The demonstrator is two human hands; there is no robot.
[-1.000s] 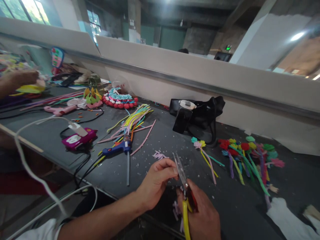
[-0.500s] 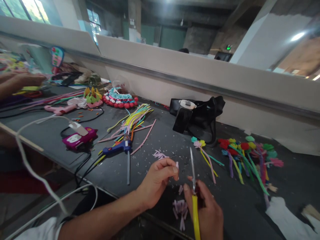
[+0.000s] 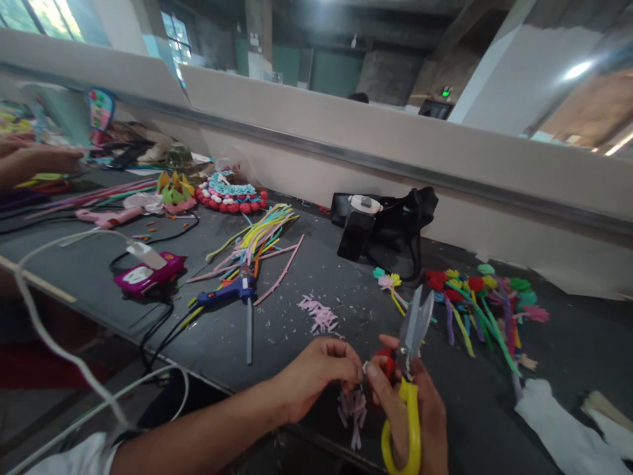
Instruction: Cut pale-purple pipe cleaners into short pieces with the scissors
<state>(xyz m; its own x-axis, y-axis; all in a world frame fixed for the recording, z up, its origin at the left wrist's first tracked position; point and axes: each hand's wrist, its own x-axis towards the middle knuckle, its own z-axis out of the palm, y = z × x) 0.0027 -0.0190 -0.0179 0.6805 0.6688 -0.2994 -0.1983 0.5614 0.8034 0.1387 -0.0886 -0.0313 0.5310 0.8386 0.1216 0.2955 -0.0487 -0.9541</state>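
My right hand [image 3: 429, 402] is closed around a pair of scissors [image 3: 416, 324] with a yellow handle and a red one; the blades point up and away, slightly apart. Its thumb tip also reaches a small pale pink piece [image 3: 365, 367] between the hands. My left hand [image 3: 324, 369] pinches at that piece, its fingertips close to the right thumb. Beyond the left hand lies a pile of short pink strips [image 3: 319, 314] among tiny clippings. Under the hands, near the table edge, is a second bunch of pinkish-purple strips [image 3: 352, 415].
A blue glue gun [image 3: 225, 292] lies beside fuzzy coloured stems [image 3: 267, 231]. Fuzzy flowers [image 3: 475, 284] and a white cloth [image 3: 548, 422] are on the right. A black bag [image 3: 395, 218] stands behind. Another person's hands [image 3: 39, 161] are at far left, near a pink glue gun [image 3: 111, 216].
My hands have come together over the small pink piece. The scissors have turned, so their blades show broadside and lean right. The far pile of strips is now more exposed.
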